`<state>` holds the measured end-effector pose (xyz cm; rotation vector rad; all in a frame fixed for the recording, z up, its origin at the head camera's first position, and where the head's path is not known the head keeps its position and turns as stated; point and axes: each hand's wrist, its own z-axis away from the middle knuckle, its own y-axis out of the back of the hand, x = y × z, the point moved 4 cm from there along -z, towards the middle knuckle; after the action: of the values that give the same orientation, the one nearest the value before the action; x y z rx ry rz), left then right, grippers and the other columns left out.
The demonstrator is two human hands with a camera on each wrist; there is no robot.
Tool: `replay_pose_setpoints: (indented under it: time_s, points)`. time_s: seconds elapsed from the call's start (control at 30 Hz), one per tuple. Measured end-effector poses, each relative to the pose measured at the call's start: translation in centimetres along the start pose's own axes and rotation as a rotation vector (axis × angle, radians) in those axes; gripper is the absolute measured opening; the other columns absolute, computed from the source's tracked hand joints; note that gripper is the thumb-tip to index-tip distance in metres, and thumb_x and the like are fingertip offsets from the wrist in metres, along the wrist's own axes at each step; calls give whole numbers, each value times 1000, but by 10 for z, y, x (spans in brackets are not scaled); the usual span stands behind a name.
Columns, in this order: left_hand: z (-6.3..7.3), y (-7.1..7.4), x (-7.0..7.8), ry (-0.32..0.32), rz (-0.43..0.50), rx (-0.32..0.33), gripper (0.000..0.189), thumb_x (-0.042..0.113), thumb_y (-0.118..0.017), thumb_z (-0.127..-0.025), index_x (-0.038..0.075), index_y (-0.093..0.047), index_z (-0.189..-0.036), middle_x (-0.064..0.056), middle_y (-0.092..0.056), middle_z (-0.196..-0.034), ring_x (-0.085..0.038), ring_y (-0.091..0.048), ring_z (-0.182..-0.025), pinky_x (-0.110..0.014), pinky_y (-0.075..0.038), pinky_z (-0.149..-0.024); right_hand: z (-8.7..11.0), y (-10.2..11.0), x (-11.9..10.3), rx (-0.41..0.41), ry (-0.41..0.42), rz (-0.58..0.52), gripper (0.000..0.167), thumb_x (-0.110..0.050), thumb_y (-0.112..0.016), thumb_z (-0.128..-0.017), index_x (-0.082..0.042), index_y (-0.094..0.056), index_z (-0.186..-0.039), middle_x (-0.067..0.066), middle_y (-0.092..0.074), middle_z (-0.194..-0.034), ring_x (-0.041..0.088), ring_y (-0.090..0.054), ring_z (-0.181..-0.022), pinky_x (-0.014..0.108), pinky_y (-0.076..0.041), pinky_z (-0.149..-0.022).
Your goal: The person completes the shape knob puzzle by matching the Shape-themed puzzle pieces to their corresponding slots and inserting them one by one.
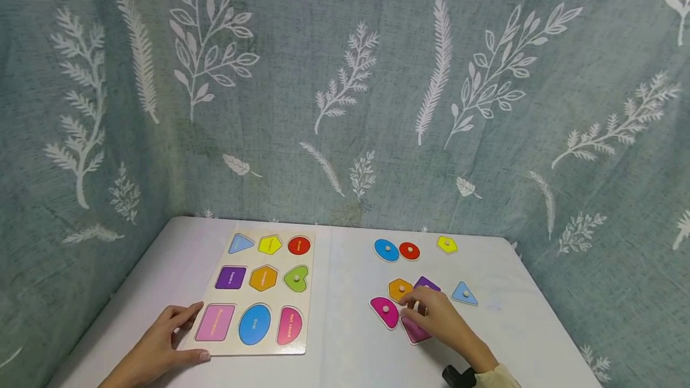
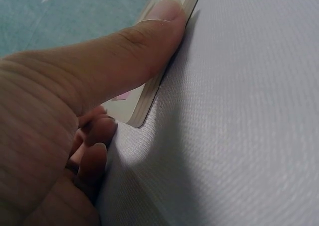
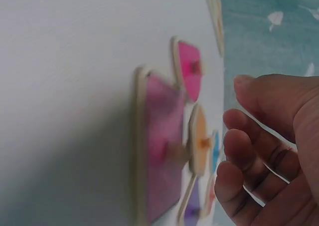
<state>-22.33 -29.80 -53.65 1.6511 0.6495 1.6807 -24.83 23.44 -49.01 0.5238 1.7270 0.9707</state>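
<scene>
A flat shape-puzzle board [image 1: 309,322] lies on the left of the table, and a knobbed green heart [image 1: 296,279] sits in its heart space. My left hand [image 1: 156,340] holds its near left corner, thumb [image 2: 144,44] on the near edge and fingers by the left edge. My right hand [image 1: 439,316] hovers over loose knobbed pieces, thumb and fingers bent and apart, holding nothing. Below it lies a pink rectangle [image 3: 162,176], partly hidden in the head view. Around it are a magenta half round [image 1: 384,314], an orange hexagon [image 1: 399,288] and a partly covered purple square [image 1: 428,283].
Farther back lie a blue oval [image 1: 386,249], a red circle [image 1: 409,251] and a yellow pentagon [image 1: 447,244]. A light blue triangle [image 1: 464,294] is right of the group. The white table [image 1: 345,340] meets a leaf-patterned green curtain [image 1: 334,166] behind and at the sides.
</scene>
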Motion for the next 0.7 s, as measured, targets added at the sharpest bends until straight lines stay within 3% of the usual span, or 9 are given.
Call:
replay_pose_setpoints:
  time_s: [0.1,0.27,0.53,0.7]
  points:
    - [-2,-3,-2,32,-8,-11,112,45,-94,-70,-8,-40,-152,-14,-49,-115,-24,-48,-98,-26,-46,-72,14,4,9,1,-31,1,13,-17,-79,-91,-13,-76,-103,-12,-61,-86,4,-53,-71,22,-51,-65]
    - [-3,-3,-3,34,-22,-11,113,46,-94,-70,-8,-39,-152,-15,-49,-115,-24,-48,-98,-25,-48,-73,27,2,18,-13,-68,-8,14,-16,-80,-91,-17,-76,-104,-12,-58,-86,4,-52,-72,21,-50,-65]
    - [-2,-3,-1,72,2,-13,115,48,-95,-68,-6,-39,-153,-15,-48,-117,-26,-49,-100,-28,-50,-77,13,-4,11,5,14,-6,14,-20,-80,-91,-17,-76,-104,-14,-58,-85,3,-53,-73,21,-51,-64]
    - [-2,-5,-1,79,0,-21,116,50,-94,-68,-7,-39,-153,-15,-49,-116,-26,-49,-100,-39,-53,-87,2,-10,5,-2,57,-12,14,-18,-80,-91,-15,-77,-105,-13,-60,-89,3,-53,-73,22,-51,-67]
